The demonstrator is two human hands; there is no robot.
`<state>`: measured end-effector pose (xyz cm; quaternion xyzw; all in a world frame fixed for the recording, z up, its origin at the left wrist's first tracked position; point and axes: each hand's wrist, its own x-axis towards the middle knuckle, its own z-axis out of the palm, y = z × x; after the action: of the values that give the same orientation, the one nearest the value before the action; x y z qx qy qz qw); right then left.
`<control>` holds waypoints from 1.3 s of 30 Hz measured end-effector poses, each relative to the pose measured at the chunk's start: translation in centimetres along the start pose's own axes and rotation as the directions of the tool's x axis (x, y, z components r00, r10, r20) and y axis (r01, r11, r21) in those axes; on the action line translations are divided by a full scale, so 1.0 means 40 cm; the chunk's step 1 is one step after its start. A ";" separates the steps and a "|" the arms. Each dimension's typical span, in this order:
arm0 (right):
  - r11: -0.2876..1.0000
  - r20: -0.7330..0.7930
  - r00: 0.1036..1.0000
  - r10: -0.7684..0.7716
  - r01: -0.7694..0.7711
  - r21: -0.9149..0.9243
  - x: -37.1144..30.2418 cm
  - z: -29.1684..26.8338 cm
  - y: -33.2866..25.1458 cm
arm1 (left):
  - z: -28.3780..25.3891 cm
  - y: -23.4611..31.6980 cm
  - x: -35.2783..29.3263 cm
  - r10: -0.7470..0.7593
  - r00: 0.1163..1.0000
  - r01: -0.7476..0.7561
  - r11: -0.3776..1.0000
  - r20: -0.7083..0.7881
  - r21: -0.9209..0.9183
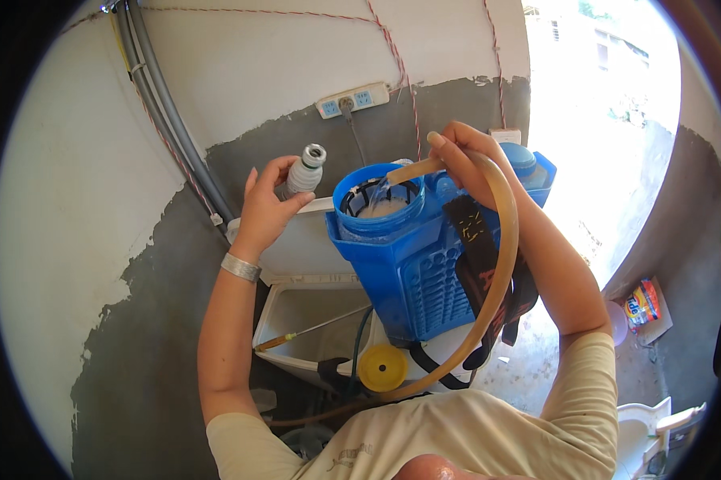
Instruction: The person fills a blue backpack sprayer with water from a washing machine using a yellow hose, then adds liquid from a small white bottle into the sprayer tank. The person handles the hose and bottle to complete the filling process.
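Blue tank (412, 264) filling: your right hand (464, 164) gripped hose (500, 264) over strainer; left hand (268, 208) clasped bottle (304, 172). Should've kept nozzle centred.

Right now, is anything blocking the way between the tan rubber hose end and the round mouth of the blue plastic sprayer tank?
Nothing visible does. The right hand holds the tan rubber hose tip over the blue plastic sprayer tank mouth; water falls straight through its black strainer basket.
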<state>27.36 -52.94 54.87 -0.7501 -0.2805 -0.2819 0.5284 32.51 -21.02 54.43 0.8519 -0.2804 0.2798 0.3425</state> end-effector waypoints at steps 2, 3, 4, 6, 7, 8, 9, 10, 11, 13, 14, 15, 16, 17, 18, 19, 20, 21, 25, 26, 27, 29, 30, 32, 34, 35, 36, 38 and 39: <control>1.000 -0.008 1.000 0.007 -0.007 0.002 -0.002 -0.003 0.000 | -0.004 0.052 0.003 0.147 0.989 -0.142 0.954 0.003 0.264; 1.000 -0.016 1.000 0.010 -0.010 0.004 -0.003 -0.004 0.000 | -0.004 0.063 0.008 0.192 0.981 -0.184 0.937 0.000 0.298; 1.000 -0.021 1.000 0.011 -0.011 0.010 -0.003 -0.002 -0.002 | -0.007 0.071 0.010 0.235 0.972 -0.220 0.916 -0.002 0.336; 0.998 -0.056 0.996 0.067 -0.066 0.025 -0.001 0.004 -0.014 | -0.013 0.084 0.012 0.290 0.957 -0.267 0.874 0.006 0.407; 0.995 -0.078 0.992 0.097 -0.095 0.026 0.000 0.003 -0.021 | -0.012 0.092 0.017 0.307 0.952 -0.283 0.856 0.015 0.432; 0.997 -0.083 0.994 0.076 -0.076 0.014 0.003 0.001 -0.020 | -0.010 0.097 0.021 0.324 0.946 -0.298 0.837 0.025 0.458; 0.998 -0.087 0.995 0.056 -0.056 0.002 0.009 -0.001 -0.016 | -0.006 0.099 0.024 0.354 0.935 -0.322 0.806 0.031 0.496; 0.999 -0.090 0.995 0.035 -0.036 -0.009 0.017 -0.002 -0.013 | -0.001 0.098 0.024 0.383 0.923 -0.344 0.772 0.039 0.535; 0.999 -0.087 0.996 0.018 -0.021 -0.037 0.026 -0.005 -0.013 | 0.003 0.096 0.025 0.412 0.910 -0.363 0.736 0.048 0.572; 0.996 -0.077 0.997 -0.015 0.008 -0.093 0.050 -0.007 -0.014 | 0.005 0.087 0.029 0.452 0.889 -0.396 0.682 0.072 0.615; 0.995 -0.072 0.997 -0.004 -0.003 -0.102 0.063 -0.005 -0.016 | 0.005 0.085 0.031 0.470 0.879 -0.410 0.654 0.084 0.636; 0.994 -0.067 0.998 0.007 -0.014 -0.111 0.076 -0.002 -0.018 | 0.004 0.088 0.033 0.492 0.866 -0.426 0.629 0.090 0.650; 0.992 -0.061 0.998 0.017 -0.024 -0.121 0.087 0.002 -0.021 | 0.001 0.092 0.034 0.514 0.853 -0.439 0.605 0.095 0.664; 0.991 -0.042 0.999 0.025 -0.031 -0.133 0.093 0.006 -0.025 | -0.001 0.097 0.036 0.535 0.839 -0.451 0.580 0.101 0.678; 0.989 -0.023 0.999 0.034 -0.037 -0.146 0.098 0.008 -0.028 | -0.003 0.103 0.038 0.547 0.829 -0.459 0.548 0.115 0.699; 0.986 -0.006 0.999 0.043 -0.043 -0.161 0.103 0.007 -0.031 | -0.003 0.111 0.043 0.561 0.818 -0.467 0.516 0.129 0.718; 0.984 0.004 0.999 0.033 -0.032 -0.174 0.108 0.005 -0.029 | -0.002 0.116 0.048 0.573 0.807 -0.475 0.483 0.143 0.736; 0.982 0.013 1.000 0.023 -0.021 -0.186 0.113 0.003 -0.023 | -0.001 0.119 0.055 0.585 0.796 -0.489 0.468 0.157 0.736; 0.984 0.059 0.998 -0.003 0.014 -0.180 0.120 0.010 -0.014 | -0.013 0.132 0.064 0.622 0.755 -0.531 0.394 0.207 0.750; 0.985 0.057 0.998 -0.007 0.017 -0.171 0.118 0.011 -0.011 | -0.015 0.140 0.067 0.636 0.741 -0.543 0.375 0.218 0.751; 0.986 0.055 0.998 -0.011 0.019 -0.163 0.115 0.013 -0.009 | -0.016 0.152 0.068 0.641 0.731 -0.555 0.359 0.234 0.750; 0.989 0.040 0.999 -0.005 0.011 -0.145 0.109 0.013 -0.007 | -0.015 0.176 0.071 0.654 0.708 -0.582 0.327 0.266 0.745; 0.991 0.028 1.000 0.002 0.002 -0.134 0.106 0.013 -0.006 | -0.012 0.183 0.073 0.662 0.698 -0.590 0.318 0.272 0.742; 0.992 0.009 1.000 0.012 -0.011 -0.123 0.101 0.014 -0.009 | -0.011 0.190 0.075 0.675 0.681 -0.603 0.297 0.284 0.741; 0.992 -0.009 1.000 0.017 -0.018 -0.127 0.095 0.006 -0.013 | -0.005 0.167 0.077 0.592 0.762 -0.552 0.384 0.261 0.740; 0.996 -0.022 1.000 -0.020 0.018 -0.093 0.091 0.005 -0.011 | -0.004 0.155 0.078 0.548 0.799 -0.522 0.425 0.249 0.740; 0.997 -0.037 0.998 -0.057 0.055 -0.059 0.085 0.005 -0.006 | -0.005 0.150 0.072 0.450 0.862 -0.475 0.555 0.233 0.683; 0.996 -0.082 0.992 -0.091 0.089 -0.031 0.076 -0.001 -0.010 | -0.001 0.143 0.063 0.244 0.941 -0.334 0.773 0.233 0.539; 0.996 -0.107 0.990 -0.088 0.086 -0.032 0.073 -0.004 -0.018 | 0.000 0.137 0.063 0.214 0.946 -0.311 0.808 0.242 0.501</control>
<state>28.84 -52.52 57.48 -0.7278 -0.2800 -0.3487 0.5199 30.58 -25.06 58.45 0.8870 -0.3359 0.3158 0.0248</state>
